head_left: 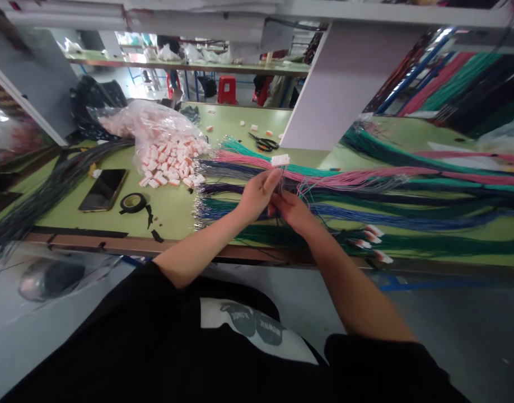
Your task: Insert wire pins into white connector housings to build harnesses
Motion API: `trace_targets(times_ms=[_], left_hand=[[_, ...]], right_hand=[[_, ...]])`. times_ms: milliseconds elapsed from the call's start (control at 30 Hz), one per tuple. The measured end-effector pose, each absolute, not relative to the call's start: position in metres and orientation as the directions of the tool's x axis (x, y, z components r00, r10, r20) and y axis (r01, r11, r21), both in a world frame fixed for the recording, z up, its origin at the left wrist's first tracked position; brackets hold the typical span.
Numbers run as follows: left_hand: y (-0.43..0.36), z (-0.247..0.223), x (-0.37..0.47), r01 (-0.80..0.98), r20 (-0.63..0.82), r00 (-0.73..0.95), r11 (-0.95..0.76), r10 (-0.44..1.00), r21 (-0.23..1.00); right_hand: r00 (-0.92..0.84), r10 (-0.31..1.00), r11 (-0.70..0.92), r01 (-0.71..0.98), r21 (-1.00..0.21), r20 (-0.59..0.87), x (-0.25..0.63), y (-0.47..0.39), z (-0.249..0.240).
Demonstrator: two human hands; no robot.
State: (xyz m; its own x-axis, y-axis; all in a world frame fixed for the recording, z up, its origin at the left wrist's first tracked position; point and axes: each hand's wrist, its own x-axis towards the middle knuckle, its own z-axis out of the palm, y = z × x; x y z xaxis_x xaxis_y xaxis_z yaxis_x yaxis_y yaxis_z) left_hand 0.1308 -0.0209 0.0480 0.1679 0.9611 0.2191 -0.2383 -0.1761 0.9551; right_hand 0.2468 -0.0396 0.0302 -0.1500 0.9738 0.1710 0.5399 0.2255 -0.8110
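My left hand point(259, 193) is closed, with its thumb up against a white connector point(280, 160) that has thin wires hanging below it. Just to the right and lower, my right hand point(291, 208) has its fingers closed round those wires. Both hands are raised over bundles of pink wires point(358, 176), blue wires point(358, 215) and green wires point(442, 244) laid across the green table. The wires' metal tips end left of my hands. Several wired connectors point(372, 232) lie right of my right forearm.
Loose white and orange connectors point(168, 159) spill from a plastic bag point(152, 117). Black scissors point(263, 142) lie behind my hands. A phone point(103, 190), black tape point(133, 202) and grey wires point(51, 190) are at the left. A white partition point(345, 78) rises behind the table.
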Motion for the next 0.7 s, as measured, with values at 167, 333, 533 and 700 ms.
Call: trace_targets(times_ms=[167, 333, 533, 700], left_hand=[[-0.024, 0.045, 0.146, -0.218, 0.216, 0.144, -0.182, 0.966, 0.959], [-0.02, 0.056, 0.153, -0.351, 0.076, 0.314, 0.041, 0.946, 0.935], [-0.016, 0.048, 0.16, -0.19, 0.072, 0.477, 0.023, 0.876, 0.982], [-0.018, 0.038, 0.165, -0.174, 0.117, 0.289, -0.068, 0.95, 0.982]], right_hand=[[-0.16, 0.975, 0.221, 0.592, -0.775, 0.155, 0.254, -0.033, 0.031], [-0.176, 0.982, 0.189, 0.84, -0.508, 0.074, 0.291, -0.047, 0.087], [0.155, 0.96, 0.072, 0.67, -0.739, 0.234, 0.285, -0.051, 0.117], [0.302, 0.918, 0.052, 0.55, -0.833, 0.257, 0.27, -0.038, 0.098]])
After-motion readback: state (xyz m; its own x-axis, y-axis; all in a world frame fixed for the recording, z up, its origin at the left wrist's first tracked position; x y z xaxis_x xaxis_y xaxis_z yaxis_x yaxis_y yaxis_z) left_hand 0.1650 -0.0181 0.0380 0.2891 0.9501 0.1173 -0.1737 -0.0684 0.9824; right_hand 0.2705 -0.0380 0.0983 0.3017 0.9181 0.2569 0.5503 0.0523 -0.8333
